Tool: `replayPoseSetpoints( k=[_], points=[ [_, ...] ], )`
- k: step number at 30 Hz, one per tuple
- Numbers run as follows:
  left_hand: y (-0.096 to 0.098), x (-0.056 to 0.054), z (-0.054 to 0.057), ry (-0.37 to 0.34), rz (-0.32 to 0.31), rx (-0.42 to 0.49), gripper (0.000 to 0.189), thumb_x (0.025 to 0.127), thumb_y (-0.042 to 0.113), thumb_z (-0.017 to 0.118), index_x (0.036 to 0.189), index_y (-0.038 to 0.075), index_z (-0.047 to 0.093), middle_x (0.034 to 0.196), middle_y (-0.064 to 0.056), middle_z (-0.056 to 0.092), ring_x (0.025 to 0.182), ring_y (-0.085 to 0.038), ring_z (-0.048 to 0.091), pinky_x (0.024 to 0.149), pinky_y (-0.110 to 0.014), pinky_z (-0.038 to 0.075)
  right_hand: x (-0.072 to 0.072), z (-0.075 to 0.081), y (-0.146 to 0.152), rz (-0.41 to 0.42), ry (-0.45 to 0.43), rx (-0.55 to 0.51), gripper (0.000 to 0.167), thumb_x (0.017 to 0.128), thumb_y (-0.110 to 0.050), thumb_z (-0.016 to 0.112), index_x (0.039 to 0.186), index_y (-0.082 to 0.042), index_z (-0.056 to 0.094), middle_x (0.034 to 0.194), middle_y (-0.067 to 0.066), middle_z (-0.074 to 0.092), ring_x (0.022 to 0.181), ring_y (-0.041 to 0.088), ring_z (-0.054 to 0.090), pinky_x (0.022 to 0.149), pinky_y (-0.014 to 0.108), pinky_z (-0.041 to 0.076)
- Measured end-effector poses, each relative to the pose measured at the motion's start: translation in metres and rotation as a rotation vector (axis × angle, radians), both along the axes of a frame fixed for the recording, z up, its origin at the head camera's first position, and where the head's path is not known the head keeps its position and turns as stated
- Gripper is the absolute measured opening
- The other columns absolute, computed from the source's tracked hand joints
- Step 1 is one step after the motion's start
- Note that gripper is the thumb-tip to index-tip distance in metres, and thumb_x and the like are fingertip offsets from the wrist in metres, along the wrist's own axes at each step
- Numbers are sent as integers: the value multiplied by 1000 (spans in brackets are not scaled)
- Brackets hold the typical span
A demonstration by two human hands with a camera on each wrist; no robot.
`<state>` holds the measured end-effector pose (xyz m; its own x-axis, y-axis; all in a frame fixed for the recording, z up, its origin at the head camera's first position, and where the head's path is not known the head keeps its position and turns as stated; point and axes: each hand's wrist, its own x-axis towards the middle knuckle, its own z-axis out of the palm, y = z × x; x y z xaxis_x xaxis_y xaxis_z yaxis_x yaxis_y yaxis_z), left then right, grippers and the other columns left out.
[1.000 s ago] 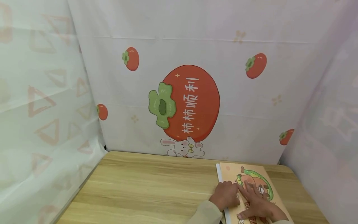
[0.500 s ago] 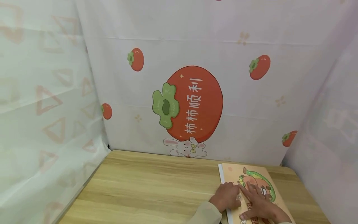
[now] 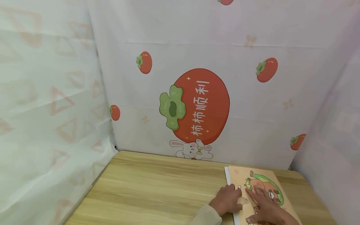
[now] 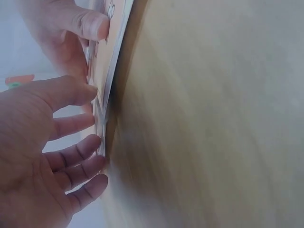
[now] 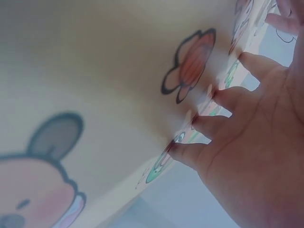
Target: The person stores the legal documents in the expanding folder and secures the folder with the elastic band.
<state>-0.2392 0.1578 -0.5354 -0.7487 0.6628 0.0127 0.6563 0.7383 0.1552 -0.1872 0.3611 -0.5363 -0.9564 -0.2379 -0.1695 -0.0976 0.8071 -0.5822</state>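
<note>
A peach-coloured book [image 3: 264,179] with cartoon fruit on its cover lies at the right side of the table, its white edge facing left. Resting on the cover, my right hand [image 3: 265,207] has its fingers spread and the fingertips pressing down. My left hand [image 3: 228,199] is at the book's left edge, fingers loosely bent and fingertips touching it. Beside those fingers shows a small clear, shiny patch [image 3: 243,200]. In the left wrist view the book's edge [image 4: 107,85] runs along the left fingertips, and nothing shows between thumb and fingers.
The wood-grain table [image 3: 157,187] stretches away to the left of the book. A white printed cloth [image 3: 135,87] hangs behind it, with further pale sheets on the left [image 3: 56,125] and right [image 3: 334,150].
The head view has shifted, so the scene sits slightly farther right and lower. My left fingers have loosened from a tighter curl at the edge; my right hand stays on the cover.
</note>
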Motion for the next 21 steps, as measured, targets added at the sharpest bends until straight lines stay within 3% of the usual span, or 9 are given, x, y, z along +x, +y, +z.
replayPoseSetpoints(
  k=[6,11,16,21],
  points=[
    [-19,-4,5,-23,-26,14,30,87,42,77,116,36,75,95,15,54,79,-4,46,70,-22,43,-1,2,6,11,3,20,109,77,-41,90,157,4,31,154,49,5,136,72,-1,83,94,2],
    [-42,-13,6,-32,-51,39,36,89,38,74,124,35,72,105,15,59,86,-4,51,78,-23,47,-5,-1,14,57,26,15,106,80,-38,89,156,5,29,151,52,7,132,76,2,80,95,10],
    [-68,-19,5,-50,-63,96,39,93,38,71,132,32,68,122,14,60,107,-4,55,93,-26,48,-8,-3,19,88,11,-24,103,84,-32,87,155,10,26,147,55,5,129,78,-1,77,95,13],
    [-95,-26,10,-52,-56,100,50,98,45,67,145,28,58,143,10,54,132,-7,48,108,-31,42,-10,0,17,34,-56,-77,91,93,-31,78,154,14,26,149,54,1,133,75,0,82,92,21]
  ],
)
